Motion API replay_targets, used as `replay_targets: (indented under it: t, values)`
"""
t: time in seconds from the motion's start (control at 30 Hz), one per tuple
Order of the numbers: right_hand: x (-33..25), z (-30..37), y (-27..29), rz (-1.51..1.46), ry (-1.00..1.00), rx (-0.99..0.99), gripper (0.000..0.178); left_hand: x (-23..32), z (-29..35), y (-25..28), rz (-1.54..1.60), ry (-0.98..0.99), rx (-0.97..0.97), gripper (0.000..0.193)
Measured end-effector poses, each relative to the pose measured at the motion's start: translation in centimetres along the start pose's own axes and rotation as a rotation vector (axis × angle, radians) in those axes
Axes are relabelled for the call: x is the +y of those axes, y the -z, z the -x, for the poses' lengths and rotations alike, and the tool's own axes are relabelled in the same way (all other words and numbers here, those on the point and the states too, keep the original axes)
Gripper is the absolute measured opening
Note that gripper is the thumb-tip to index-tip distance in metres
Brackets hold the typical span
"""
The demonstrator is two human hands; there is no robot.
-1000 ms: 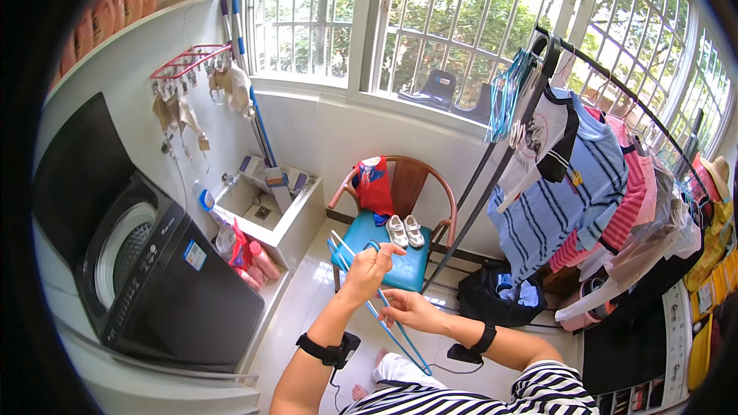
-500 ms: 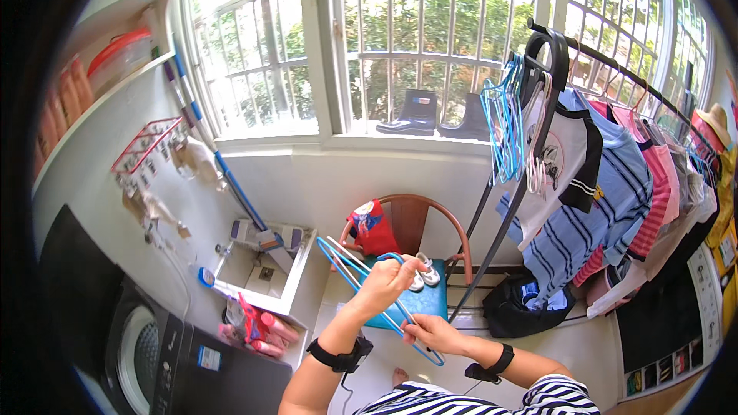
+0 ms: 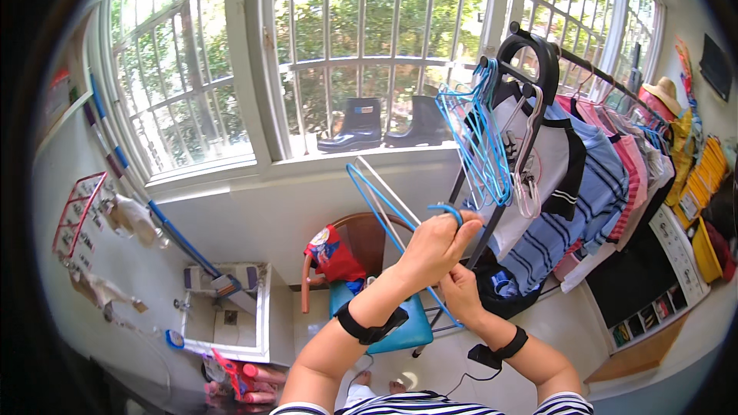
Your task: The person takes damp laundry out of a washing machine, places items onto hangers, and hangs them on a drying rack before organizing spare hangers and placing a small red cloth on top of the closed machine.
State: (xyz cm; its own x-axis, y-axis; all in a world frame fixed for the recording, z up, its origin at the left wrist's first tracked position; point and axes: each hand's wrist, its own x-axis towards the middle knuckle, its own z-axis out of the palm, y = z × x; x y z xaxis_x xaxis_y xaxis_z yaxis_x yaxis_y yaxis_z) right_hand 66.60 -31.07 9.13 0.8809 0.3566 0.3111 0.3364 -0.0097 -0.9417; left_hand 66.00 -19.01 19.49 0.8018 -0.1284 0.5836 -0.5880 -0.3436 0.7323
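Note:
My left hand (image 3: 435,250) is closed around a blue hanger (image 3: 446,207) and a white hanger close together. The blue hook sticks up past my thumb, and the hangers' far ends point up and left over the chair. Just below, my right hand (image 3: 463,296) has its fingers curled round the lower part of the hangers, nearly touching my left hand. A bunch of blue hangers (image 3: 484,146) hangs on the end of the black clothes rack (image 3: 538,40), a little beyond my hands. White hangers (image 3: 527,192) hang beside them.
Shirts (image 3: 588,177) fill the rack to the right. A chair with a teal seat (image 3: 400,330) stands under my hands, a red bag (image 3: 336,253) on it. Black boots (image 3: 357,124) line the sill. At left is a white sink (image 3: 265,323); a black bag (image 3: 507,303) lies under the shirts.
Both hands have moved up and right with the hangers, closer to the rack. My right hand has come nearer to my left. The view has turned to the right.

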Motion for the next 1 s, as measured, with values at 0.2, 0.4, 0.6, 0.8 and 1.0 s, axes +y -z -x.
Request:
replay_targets:
  t: [0.2,0.4,0.6,0.8,1.0]
  values:
    - [-5.7,-6.6,-0.6,0.092,0.044,0.209,0.023,-1.7,-4.7,3.2,-0.043,-0.247,0.161,0.042]
    - [-10.0,-15.9,1.6,0.018,0.029,0.292,0.030,-5.8,-5.9,5.8,-0.033,-0.295,0.486,0.040]
    - [-13.3,-21.9,4.5,-0.023,-0.191,0.324,0.023,-10.2,-4.8,5.1,0.270,-0.099,0.402,0.041]
    - [-12.9,-23.8,6.9,0.022,-0.281,0.361,0.019,-11.9,-4.0,5.1,0.430,-0.007,0.256,0.039]
    - [-12.8,-24.4,7.2,0.135,-0.357,0.376,0.020,-12.5,-4.3,5.1,0.492,0.045,0.201,0.038]
